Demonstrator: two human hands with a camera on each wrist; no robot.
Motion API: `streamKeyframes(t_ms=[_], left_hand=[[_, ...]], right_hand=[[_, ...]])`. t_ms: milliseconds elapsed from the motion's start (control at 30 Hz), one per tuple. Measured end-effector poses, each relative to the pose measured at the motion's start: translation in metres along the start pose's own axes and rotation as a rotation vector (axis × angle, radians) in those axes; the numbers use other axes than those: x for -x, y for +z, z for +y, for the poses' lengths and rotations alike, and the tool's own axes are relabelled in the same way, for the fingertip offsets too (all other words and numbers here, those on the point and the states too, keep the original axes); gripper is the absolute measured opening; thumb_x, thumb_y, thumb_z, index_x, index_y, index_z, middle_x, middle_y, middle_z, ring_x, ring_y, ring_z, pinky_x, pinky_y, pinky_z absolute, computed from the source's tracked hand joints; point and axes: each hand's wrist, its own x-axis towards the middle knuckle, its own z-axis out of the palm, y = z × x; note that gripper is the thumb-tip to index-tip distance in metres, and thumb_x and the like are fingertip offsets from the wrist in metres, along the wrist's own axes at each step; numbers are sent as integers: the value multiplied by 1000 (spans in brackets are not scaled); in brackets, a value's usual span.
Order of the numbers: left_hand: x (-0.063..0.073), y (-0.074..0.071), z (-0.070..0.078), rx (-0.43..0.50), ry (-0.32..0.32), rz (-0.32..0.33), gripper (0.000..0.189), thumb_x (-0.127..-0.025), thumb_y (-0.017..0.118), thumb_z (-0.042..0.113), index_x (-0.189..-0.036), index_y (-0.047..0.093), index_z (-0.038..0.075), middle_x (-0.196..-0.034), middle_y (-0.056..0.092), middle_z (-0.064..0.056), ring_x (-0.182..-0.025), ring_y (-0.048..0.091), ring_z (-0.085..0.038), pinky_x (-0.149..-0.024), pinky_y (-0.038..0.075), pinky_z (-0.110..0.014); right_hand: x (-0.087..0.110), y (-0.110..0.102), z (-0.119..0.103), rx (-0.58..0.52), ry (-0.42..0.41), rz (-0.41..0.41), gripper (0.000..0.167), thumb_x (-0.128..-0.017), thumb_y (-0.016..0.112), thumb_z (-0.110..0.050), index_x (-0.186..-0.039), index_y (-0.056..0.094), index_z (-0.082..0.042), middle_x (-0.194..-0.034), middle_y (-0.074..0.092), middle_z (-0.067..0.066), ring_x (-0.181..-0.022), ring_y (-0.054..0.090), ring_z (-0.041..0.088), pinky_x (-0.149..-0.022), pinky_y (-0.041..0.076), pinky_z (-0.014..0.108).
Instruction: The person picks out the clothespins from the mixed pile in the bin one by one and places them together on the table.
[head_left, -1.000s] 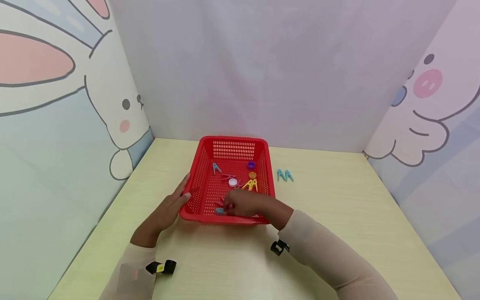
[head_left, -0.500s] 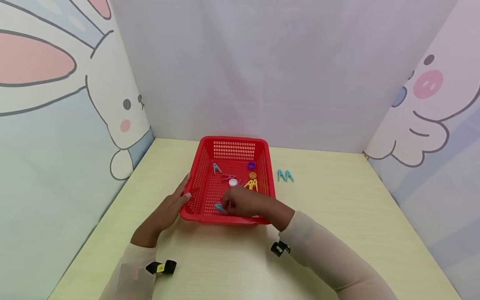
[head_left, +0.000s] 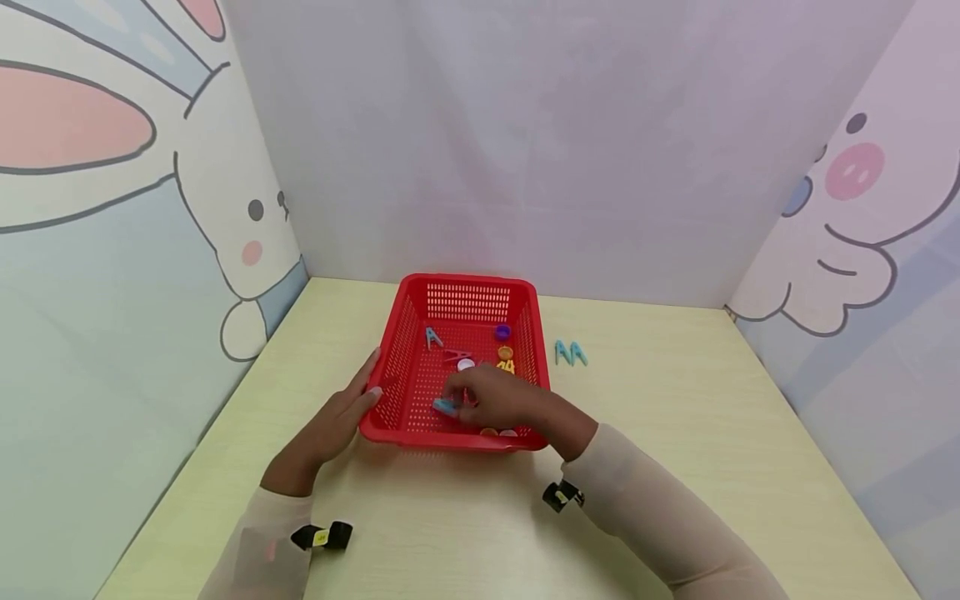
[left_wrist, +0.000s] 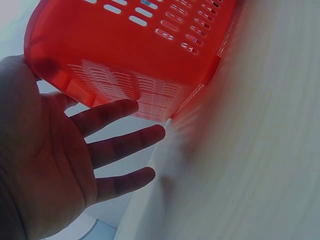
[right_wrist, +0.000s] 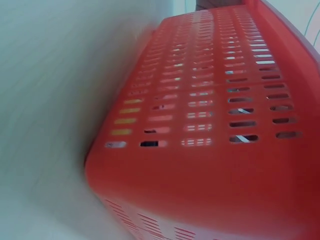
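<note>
The left hand (head_left: 335,422) holds the left rim of a red plastic basket (head_left: 455,438), thumb over the rim. In the left wrist view, its other fingers (left_wrist: 127,146) stretch along the outside of the wall. Inside the basket, near the front, the right hand (head_left: 492,398) pinches a light-blue clothespin (head_left: 444,407) between thumb and fingertips. A bit of red shows beneath that hand. Around it lie a white cap (head_left: 466,365), a pink clothespin (head_left: 457,355), yellow clothespins (head_left: 506,367) and an orange cap (head_left: 506,352). The right wrist view shows only the basket's slotted outer wall (right_wrist: 200,165).
Farther back in the basket are another blue clothespin (head_left: 432,337) and a purple cap (head_left: 502,332). More caps (head_left: 489,432) lie by its front wall. Two blue clothespins (head_left: 571,352) rest on the pale wooden table (head_left: 660,375) to the right. Cartoon-printed panels stand at both sides.
The right hand has lifted slightly away from the front wall with the blue clothespin, uncovering caps there and covering part of the yellow clothespins. The left hand and basket have stayed put.
</note>
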Motion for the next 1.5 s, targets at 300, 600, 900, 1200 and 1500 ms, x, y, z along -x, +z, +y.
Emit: streamKeyframes(t_ms=[300, 600, 900, 1200, 1500], left_hand=[[1, 1, -2, 11, 9, 5, 77, -115, 47, 28, -178, 4, 26, -141, 58, -22, -108, 64, -27, -87, 57, -22], [1, 2, 0, 9, -5, 6, 78, -114, 48, 28, -178, 4, 26, -144, 57, -21, -109, 63, -26, -87, 57, -23], [1, 2, -2, 15, 19, 5, 78, -114, 48, 27, -178, 4, 25, -144, 57, -22, -108, 63, -27, -87, 57, -22], [1, 2, -2, 11, 19, 7, 78, -114, 49, 27, -178, 4, 24, -145, 56, -22, -109, 63, -26, -87, 57, -22], [1, 2, -2, 20, 26, 8, 77, -114, 48, 25, -178, 4, 25, -149, 54, -23, -110, 63, -28, -87, 57, -22]], right_hand=[[7, -7, 0, -52, -10, 43, 54, -92, 89, -19, -142, 68, -19, -121, 72, -2, -108, 67, 17, -80, 65, 29], [14, -18, 11, -60, -69, 104, 52, -94, 87, -18, -141, 67, -16, -119, 77, 0, -101, 72, 14, -81, 65, 30], [30, -37, 34, -34, -85, 248, 36, -101, 79, -17, -136, 77, -9, -108, 80, 3, -87, 67, 13, -72, 59, 26], [45, -54, 69, -48, 14, 427, 33, -103, 77, -17, -135, 79, -10, -109, 76, 8, -87, 61, 18, -72, 57, 26], [55, -63, 100, -57, 116, 627, 34, -109, 69, -22, -139, 76, -8, -109, 73, 12, -86, 64, 23, -72, 57, 29]])
